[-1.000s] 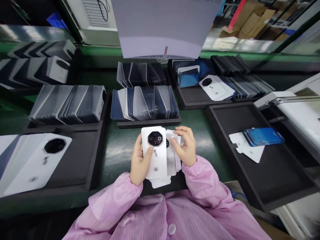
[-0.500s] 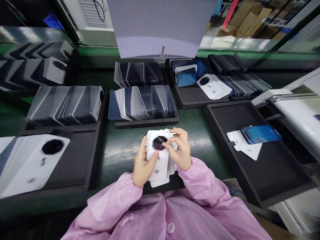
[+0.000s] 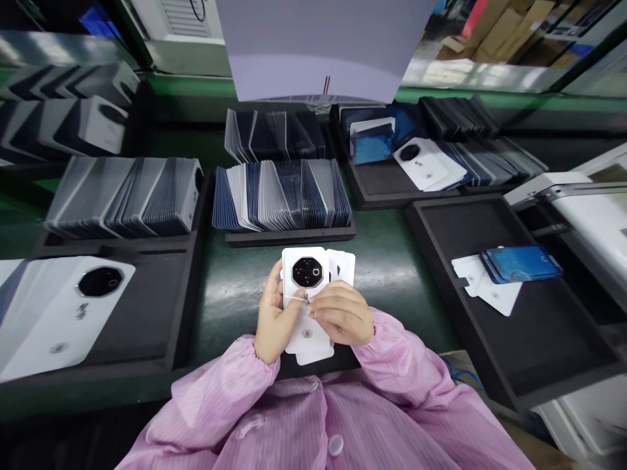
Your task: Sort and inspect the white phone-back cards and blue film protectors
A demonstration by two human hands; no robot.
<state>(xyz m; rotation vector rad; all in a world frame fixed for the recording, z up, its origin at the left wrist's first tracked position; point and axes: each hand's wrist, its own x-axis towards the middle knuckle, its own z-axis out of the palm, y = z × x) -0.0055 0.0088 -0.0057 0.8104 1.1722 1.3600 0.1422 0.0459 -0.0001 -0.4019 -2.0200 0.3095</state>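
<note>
White phone back covers (image 3: pixel 306 323) lie in a small stack in front of me, the top one with a black octagonal camera window (image 3: pixel 307 271). My left hand (image 3: pixel 275 320) is closed around the stack's left edge, thumb on the top cover's face. Just below the window, my right hand (image 3: pixel 343 312) pinches a thin clear film (image 3: pixel 296 298), seen mostly as a bright line by the fingertips. More white covers (image 3: pixel 346 264) stick out behind the top one, fanned to the right and partly hidden by my right hand.
Fanned rows of phone covers (image 3: pixel 284 196) stand in a black tray ahead. White covers lie in the left tray (image 3: pixel 147 307). The right tray (image 3: pixel 533 346) holds white covers and blue-filmed pieces (image 3: pixel 524 264). A large pale panel (image 3: pixel 323 46) hangs at the back.
My right fingers have moved from the camera window down and left to below it. The window, purplish and hazy before, now looks glossy black. My left hand keeps its hold.
</note>
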